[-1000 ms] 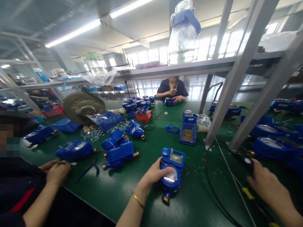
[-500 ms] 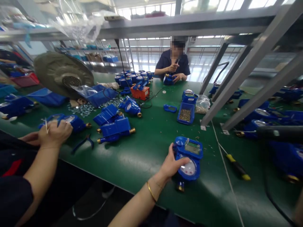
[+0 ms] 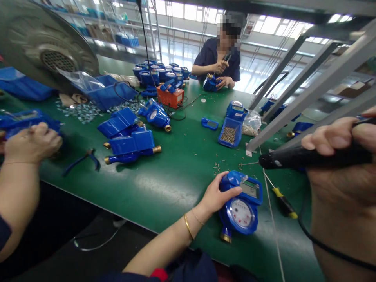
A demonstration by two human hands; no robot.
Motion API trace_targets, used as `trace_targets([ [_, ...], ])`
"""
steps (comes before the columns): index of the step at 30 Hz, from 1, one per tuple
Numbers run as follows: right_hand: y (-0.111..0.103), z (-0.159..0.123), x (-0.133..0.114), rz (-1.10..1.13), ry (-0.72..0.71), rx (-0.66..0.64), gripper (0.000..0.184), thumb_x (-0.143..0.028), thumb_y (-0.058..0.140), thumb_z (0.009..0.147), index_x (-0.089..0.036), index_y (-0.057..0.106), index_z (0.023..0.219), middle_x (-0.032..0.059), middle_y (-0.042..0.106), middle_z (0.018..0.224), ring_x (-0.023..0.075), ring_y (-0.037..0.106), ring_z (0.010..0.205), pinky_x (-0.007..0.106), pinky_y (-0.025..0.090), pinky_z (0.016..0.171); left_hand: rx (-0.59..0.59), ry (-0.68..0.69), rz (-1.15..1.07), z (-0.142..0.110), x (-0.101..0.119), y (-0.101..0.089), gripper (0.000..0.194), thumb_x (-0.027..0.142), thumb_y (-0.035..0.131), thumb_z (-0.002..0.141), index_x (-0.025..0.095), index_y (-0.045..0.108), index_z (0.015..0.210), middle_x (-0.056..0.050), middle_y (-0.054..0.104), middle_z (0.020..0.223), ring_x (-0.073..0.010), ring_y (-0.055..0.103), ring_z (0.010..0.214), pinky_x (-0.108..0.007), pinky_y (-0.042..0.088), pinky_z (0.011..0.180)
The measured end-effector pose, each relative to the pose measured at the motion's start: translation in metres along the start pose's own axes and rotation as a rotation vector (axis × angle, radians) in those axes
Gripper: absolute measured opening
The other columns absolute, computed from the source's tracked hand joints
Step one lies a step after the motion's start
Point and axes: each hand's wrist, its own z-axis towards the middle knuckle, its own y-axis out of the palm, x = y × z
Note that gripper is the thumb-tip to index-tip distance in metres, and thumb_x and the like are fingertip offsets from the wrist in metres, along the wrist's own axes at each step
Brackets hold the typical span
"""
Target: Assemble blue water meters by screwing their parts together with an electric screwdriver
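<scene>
My left hand point(image 3: 216, 194) grips the left side of a blue water meter point(image 3: 242, 203) that lies on the green table point(image 3: 176, 176) near its front edge, dial face up. Close to the camera, my right hand point(image 3: 343, 156) is closed round a black electric screwdriver point(image 3: 308, 157). The tool points left, with its tip hanging above and to the right of the meter. Its black cable point(image 3: 323, 244) runs down to the right.
A yellow-handled screwdriver point(image 3: 282, 202) lies right of the meter. A blue tray of screws point(image 3: 228, 135), more blue meters point(image 3: 129, 143), an orange box point(image 3: 170, 97) and a fan point(image 3: 44, 51) stand further back. A co-worker's hand point(image 3: 31, 143) is at the left; another person point(image 3: 219, 58) sits opposite.
The view has tilted down and moved closer. My right hand has come up into view with the black screwdriver. My left hand has stayed on the meter.
</scene>
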Motion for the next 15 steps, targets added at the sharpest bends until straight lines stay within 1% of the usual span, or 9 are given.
trace_targets([
  [2,0.006,0.002,0.008,0.030,0.019,-0.025,0.030,-0.018,0.054,0.052,-0.025,0.051,0.081,-0.0083,0.041,0.046,0.0125,0.029,0.045,0.027,0.027,0.043,-0.032,-0.005,-0.026,0.002,-0.002,0.000,0.082,0.051,0.087,0.061,0.023,0.054,0.130,-0.011,0.061,0.129,-0.0342,0.054,0.124,-0.053,0.038,0.112],
  [4,0.012,0.003,0.015,0.023,0.079,-0.037,0.028,-0.018,0.056,0.054,-0.024,0.052,0.081,-0.0080,0.042,0.047,0.0123,0.030,0.045,0.027,0.029,0.044,-0.048,-0.024,-0.074,0.002,-0.007,-0.001,0.089,0.051,0.088,0.060,0.023,0.049,0.135,-0.012,0.060,0.129,-0.0339,0.055,0.122,-0.052,0.039,0.110],
  [6,0.018,0.003,0.022,0.003,0.140,-0.040,0.026,-0.019,0.057,0.055,-0.024,0.051,0.081,-0.0080,0.043,0.048,0.0118,0.030,0.045,0.027,0.030,0.044,-0.018,-0.058,-0.115,0.001,-0.011,-0.001,0.099,0.050,0.090,0.058,0.021,0.042,0.140,-0.015,0.059,0.130,-0.0346,0.055,0.123,-0.052,0.040,0.109],
  [8,0.025,0.001,0.027,-0.022,0.174,-0.059,0.025,-0.021,0.057,0.056,-0.025,0.052,0.080,-0.0084,0.044,0.048,0.0112,0.029,0.044,0.027,0.032,0.045,0.034,-0.098,-0.146,-0.002,-0.014,-0.001,0.102,0.049,0.092,0.055,0.019,0.041,0.139,-0.016,0.059,0.129,-0.0354,0.055,0.123,-0.052,0.041,0.109],
  [10,0.032,0.000,0.033,-0.042,0.202,-0.090,0.024,-0.022,0.057,0.056,-0.025,0.052,0.079,-0.0084,0.044,0.047,0.0110,0.031,0.043,0.028,0.032,0.045,0.048,-0.135,-0.189,-0.006,-0.013,0.001,0.094,0.048,0.093,0.053,0.017,0.047,0.130,-0.017,0.061,0.126,-0.0360,0.057,0.120,-0.052,0.043,0.106],
  [12,0.038,-0.001,0.039,-0.054,0.234,-0.127,0.023,-0.022,0.058,0.056,-0.024,0.053,0.079,-0.0079,0.045,0.047,0.0112,0.033,0.042,0.028,0.032,0.044,0.031,-0.173,-0.252,-0.008,-0.008,0.003,0.084,0.045,0.094,0.053,0.016,0.052,0.120,-0.016,0.064,0.120,-0.0354,0.060,0.115,-0.050,0.046,0.102],
  [15,0.046,-0.004,0.051,-0.070,0.298,-0.202,0.022,-0.018,0.060,0.056,-0.023,0.055,0.077,-0.0065,0.047,0.047,0.0113,0.037,0.041,0.028,0.033,0.043,0.013,-0.214,-0.349,-0.011,0.001,0.006,0.078,0.039,0.094,0.053,0.017,0.054,0.116,-0.014,0.067,0.115,-0.0330,0.063,0.111,-0.046,0.048,0.099],
])
